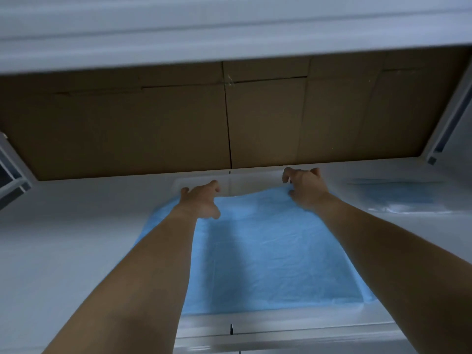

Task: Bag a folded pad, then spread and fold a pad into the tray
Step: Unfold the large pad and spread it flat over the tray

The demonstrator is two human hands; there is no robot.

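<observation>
- Blue pad [258,251] spread flat over white tray [204,181], centre to lower centre of frame; far edge rumpled, near edge just short of tray's front rim.
- Left hand [201,200] at pad's far left corner, centre of frame, fingers curled down over pad edge; looks like gripping the edge, fingertips partly hidden.
- Right hand [304,186] at pad's far right corner, right of centre, fingers bent, pinching pad edge between thumb and fingers.
- Both forearms bare, stretching up from bottom of frame, left one crossing pad's left side.
- Bag [398,196], clear plastic with folded blue pad inside, lying on white table [63,238] at right of frame, well apart from tray.
- Cardboard panels [153,123] standing along table's far edge, across middle of frame, dark seam between two near centre.
- White shelf or ledge [229,26] across top of frame, blurred.
</observation>
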